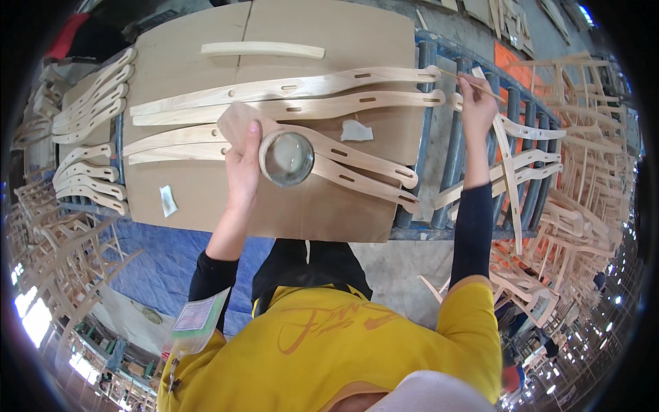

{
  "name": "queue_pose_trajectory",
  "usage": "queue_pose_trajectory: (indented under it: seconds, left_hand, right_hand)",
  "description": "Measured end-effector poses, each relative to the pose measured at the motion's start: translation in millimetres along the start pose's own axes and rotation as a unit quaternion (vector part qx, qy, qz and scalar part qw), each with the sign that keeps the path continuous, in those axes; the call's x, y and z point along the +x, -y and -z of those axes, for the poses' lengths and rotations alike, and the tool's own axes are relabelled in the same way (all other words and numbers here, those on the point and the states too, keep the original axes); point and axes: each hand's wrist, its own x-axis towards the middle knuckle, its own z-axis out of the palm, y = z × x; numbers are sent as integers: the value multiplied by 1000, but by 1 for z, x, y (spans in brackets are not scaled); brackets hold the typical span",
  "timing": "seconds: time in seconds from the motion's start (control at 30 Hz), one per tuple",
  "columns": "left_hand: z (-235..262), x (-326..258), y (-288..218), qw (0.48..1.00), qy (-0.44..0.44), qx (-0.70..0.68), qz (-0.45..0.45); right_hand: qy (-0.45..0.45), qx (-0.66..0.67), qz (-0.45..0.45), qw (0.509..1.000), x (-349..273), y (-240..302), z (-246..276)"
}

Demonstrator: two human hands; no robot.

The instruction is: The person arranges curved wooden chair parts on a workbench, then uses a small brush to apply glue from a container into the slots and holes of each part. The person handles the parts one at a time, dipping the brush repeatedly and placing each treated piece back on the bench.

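Observation:
My left hand (243, 161) is closed on a round glass jar (288, 159) with pale contents. A tan sheet, perhaps sandpaper (241, 121), is also in that hand, beside the thumb. Out to the right, my right hand (478, 108) pinches a thin stick (449, 73). Its tip is at the rounded right end of a long, curved wooden piece (322, 84) with slots. A second slotted piece (302, 108) lies just nearer. Two more, a slotted piece (343, 152) and its neighbour (357, 180), lie partly hidden under the jar and left hand.
Brown cardboard (329, 216) covers the table. On it are a plain wooden strip (263, 49) and two white scraps, one right (357, 130) and one left (168, 200). Curved pieces (89, 175) are stacked left; others lie on a blue roller frame (449, 161). Wooden frames (576, 137) crowd the right.

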Motion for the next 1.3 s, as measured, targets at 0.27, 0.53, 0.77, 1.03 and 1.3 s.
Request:
queue_pose_trajectory:
  seconds: [0.27, 0.53, 0.77, 1.03, 1.3]
  left_hand:
    - [3, -8, -84, 983, 48, -30, -174]
    - [32, -70, -137, 921, 136, -58, -361]
    - [70, -112, -173, 893, 131, -80, -423]
    - [91, -142, -190, 860, 143, -135, -471]
    - [96, -165, -203, 820, 146, -164, -529]
  right_hand:
    - [93, 304, -35, 947, -135, 232, 2]
    - [72, 84, 226, 968, -201, 314, -2]
    - [-49, 148, 284, 946, -237, 368, 5]
    - [-37, 208, 269, 940, -278, 392, 16]
    - [-40, 202, 277, 939, -296, 412, 23]
